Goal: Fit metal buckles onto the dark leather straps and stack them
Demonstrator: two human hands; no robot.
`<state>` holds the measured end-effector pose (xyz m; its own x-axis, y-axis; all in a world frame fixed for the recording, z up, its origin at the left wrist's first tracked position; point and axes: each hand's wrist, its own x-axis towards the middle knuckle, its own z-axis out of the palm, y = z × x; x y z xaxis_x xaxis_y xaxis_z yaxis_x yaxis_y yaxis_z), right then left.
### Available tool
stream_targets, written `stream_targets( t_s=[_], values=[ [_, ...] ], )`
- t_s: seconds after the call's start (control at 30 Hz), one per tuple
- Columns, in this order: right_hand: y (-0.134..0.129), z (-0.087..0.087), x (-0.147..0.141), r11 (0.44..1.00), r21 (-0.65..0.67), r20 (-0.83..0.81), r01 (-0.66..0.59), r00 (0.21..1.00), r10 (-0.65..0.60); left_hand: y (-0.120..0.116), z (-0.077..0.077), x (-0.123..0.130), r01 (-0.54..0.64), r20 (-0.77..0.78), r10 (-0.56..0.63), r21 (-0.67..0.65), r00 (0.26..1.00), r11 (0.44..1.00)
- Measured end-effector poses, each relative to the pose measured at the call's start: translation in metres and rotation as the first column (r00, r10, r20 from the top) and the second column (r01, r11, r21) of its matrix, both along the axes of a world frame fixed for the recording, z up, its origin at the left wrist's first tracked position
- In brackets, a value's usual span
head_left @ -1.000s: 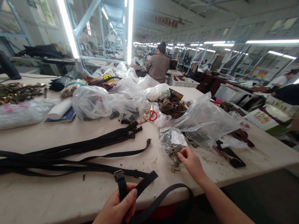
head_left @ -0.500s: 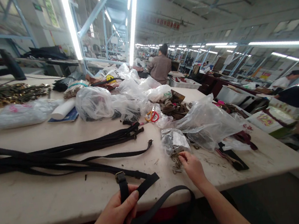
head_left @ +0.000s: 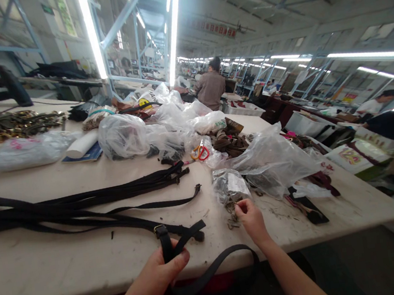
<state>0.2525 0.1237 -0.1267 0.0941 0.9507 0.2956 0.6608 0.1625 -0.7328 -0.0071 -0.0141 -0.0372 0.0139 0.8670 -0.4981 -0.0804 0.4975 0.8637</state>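
Observation:
My left hand (head_left: 166, 266) is closed around a black webbing strap (head_left: 189, 234) near the table's front edge. A brass-coloured buckle (head_left: 159, 230) sits at the strap's upper loop, and a long part of the strap curves down past the edge toward the right. My right hand (head_left: 249, 218) pinches at a small heap of metal hardware pieces (head_left: 232, 215); what exactly lies between the fingertips is too small to make out. This heap spills from the mouth of a clear plastic bag (head_left: 229, 184) with a pale label.
More black straps (head_left: 80, 203) lie across the table's left side. Scissors with red and yellow handles (head_left: 201, 152) rest beyond the bag. Plastic bags (head_left: 122, 136) and brown straps (head_left: 231, 141) are piled farther back. Another person (head_left: 210, 87) is in the background.
My left hand has shifted slightly up and to the right with the strap, whose free end is now turned more upward. My right hand stays at the hardware heap.

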Motion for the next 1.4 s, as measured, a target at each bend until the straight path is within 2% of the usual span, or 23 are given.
stream_targets(
  t_s=[0.27, 0.47, 0.6, 1.03, 1.4],
  values=[
    [0.003, -0.010, 0.000, 0.996, -0.069, -0.144, -0.050, 0.989, 0.039, -0.001, -0.002, 0.001, 0.026, 0.013, -0.026, 0.021, 1.000, 0.999],
    [0.004, -0.018, 0.001, 0.996, -0.086, -0.174, -0.034, 0.985, 0.019, -0.003, -0.014, -0.005, 0.084, 0.019, -0.085, 0.029, 0.996, 0.996],
    [0.004, -0.021, 0.003, 0.995, -0.088, -0.167, -0.048, 0.985, 0.033, -0.006, -0.015, -0.005, 0.079, 0.029, -0.081, 0.038, 0.996, 0.996],
    [0.006, -0.033, 0.006, 0.993, -0.086, 0.025, -0.083, 0.996, 0.085, -0.008, -0.015, -0.006, 0.087, 0.035, -0.087, 0.017, 0.996, 0.996],
    [0.006, -0.030, 0.004, 0.993, -0.039, 0.173, -0.113, 0.978, 0.118, -0.008, -0.018, -0.007, 0.057, 0.070, -0.057, 0.010, 0.996, 0.998]
  ],
)
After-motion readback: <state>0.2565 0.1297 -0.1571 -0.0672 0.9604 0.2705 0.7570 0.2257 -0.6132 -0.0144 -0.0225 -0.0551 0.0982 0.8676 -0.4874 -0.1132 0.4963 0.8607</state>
